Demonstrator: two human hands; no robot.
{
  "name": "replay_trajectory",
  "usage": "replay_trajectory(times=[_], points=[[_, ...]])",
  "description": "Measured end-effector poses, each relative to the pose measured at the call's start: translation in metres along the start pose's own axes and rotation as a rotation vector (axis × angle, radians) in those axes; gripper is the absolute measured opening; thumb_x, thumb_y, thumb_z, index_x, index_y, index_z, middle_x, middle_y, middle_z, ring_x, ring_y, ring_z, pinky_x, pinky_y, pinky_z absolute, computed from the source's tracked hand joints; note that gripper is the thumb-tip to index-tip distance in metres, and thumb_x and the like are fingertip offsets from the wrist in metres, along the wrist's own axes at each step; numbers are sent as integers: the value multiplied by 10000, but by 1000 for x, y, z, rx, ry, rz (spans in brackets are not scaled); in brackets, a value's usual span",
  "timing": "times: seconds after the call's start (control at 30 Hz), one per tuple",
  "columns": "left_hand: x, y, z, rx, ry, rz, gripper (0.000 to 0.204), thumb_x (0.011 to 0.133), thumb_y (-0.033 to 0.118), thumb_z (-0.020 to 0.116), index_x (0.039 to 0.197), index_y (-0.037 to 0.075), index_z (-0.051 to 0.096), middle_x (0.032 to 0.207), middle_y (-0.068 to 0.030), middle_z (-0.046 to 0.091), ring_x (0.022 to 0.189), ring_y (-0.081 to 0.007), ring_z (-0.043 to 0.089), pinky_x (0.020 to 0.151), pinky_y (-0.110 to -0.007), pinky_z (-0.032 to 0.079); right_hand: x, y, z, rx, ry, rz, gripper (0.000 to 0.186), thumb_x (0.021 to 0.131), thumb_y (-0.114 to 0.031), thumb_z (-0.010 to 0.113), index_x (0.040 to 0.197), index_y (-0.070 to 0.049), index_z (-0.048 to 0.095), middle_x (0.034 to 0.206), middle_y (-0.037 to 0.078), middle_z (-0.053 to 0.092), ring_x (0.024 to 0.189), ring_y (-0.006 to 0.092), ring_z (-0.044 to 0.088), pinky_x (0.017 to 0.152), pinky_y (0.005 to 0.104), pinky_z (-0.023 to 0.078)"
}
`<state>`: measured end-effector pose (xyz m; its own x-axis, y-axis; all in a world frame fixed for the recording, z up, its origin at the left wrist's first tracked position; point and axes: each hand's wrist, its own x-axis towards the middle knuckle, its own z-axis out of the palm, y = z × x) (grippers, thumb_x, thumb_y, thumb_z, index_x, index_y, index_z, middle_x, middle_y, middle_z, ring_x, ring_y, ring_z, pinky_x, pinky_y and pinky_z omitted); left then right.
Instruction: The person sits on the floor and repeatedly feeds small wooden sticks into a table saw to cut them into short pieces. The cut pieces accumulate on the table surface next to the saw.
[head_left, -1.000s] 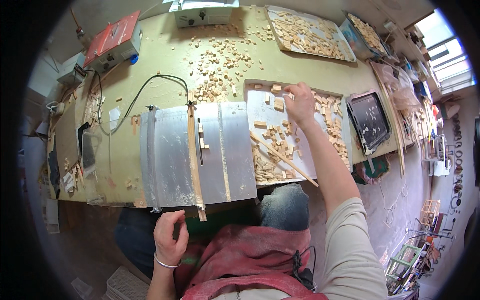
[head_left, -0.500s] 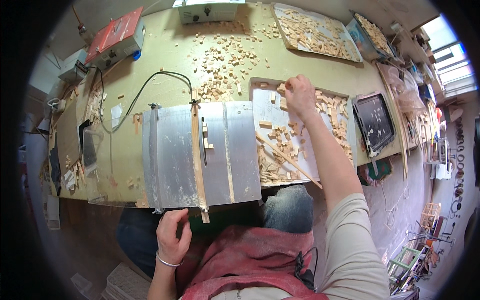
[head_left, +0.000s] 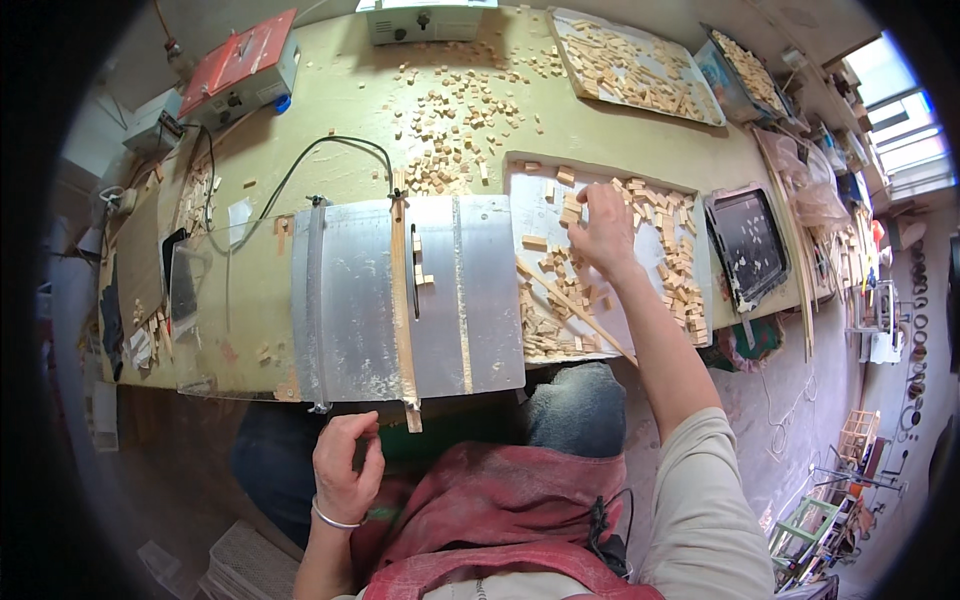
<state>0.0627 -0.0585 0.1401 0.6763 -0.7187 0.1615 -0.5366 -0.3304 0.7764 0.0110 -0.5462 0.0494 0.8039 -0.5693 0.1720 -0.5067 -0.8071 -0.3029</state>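
Observation:
My right hand [head_left: 605,228] reaches into a shallow white-lined tray [head_left: 640,262] of small pale wooden pieces. Its thumb and fingers close round a short column of wooden blocks [head_left: 570,208] near the tray's far left part. My left hand [head_left: 347,465], a bracelet at its wrist, hovers before the near edge of a grey metal plate [head_left: 350,300]. Its fingers curl loosely, thumb apart from the forefinger, with nothing visible in them. A wooden strip [head_left: 402,300] crosses the plate lengthwise, and beside it a few small blocks [head_left: 423,279] sit at a dark narrow slot [head_left: 414,300].
A long thin stick [head_left: 575,308] lies across the tray. Many small cubes [head_left: 450,140] are scattered behind the plate. Further off stand another full tray [head_left: 640,70], a black tray [head_left: 748,245] and a red-topped box [head_left: 238,65]. A clear sheet [head_left: 235,330] extends left of the plate.
My right hand has come nearer within the tray, from its far edge to the column of blocks. My left hand stays almost where it was. The whole view has shifted slightly.

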Motion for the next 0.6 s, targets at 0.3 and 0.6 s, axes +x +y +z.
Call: replay_trajectory(times=[0.3,0.6], points=[[-4,3,-3,8,7,16,362,881,-132,681,1222,-12,684,1019,-154,703,897,-283,710,809,-357,567,11,0,-6,-99,-99,46,466,693,-274,773,1081,-34,676,1132,158,629,1130,354,608,989,479,493],[13,23,-16,17,126,111,395,841,-67,738,1225,16,694,1000,-119,718,916,-314,698,863,-416,535,-106,-149,-75,386,3,-350,375,734,-122,770,1085,-43,666,1015,131,653,970,323,650,914,452,507]])
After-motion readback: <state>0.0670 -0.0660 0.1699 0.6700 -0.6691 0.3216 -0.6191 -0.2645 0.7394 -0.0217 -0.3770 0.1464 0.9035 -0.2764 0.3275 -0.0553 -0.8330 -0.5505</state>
